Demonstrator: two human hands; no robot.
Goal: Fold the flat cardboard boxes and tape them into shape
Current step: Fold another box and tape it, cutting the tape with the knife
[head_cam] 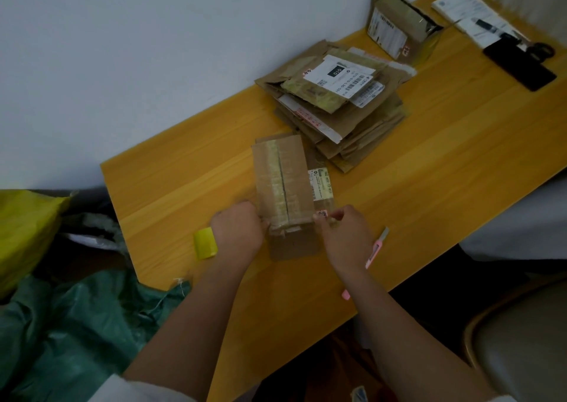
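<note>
A small brown cardboard box stands on the wooden table, its top seam covered with clear tape and a white label on its right side. My left hand grips the box's near left edge. My right hand pinches the near right corner by the label. A flap hangs open toward me between the hands. Behind the box lies a stack of flat cardboard boxes with shipping labels.
A pink utility knife lies right of my right hand. A yellow roll sits left of my left hand. A folded box, papers, scissors and a black case lie far right. Bags fill the floor at left.
</note>
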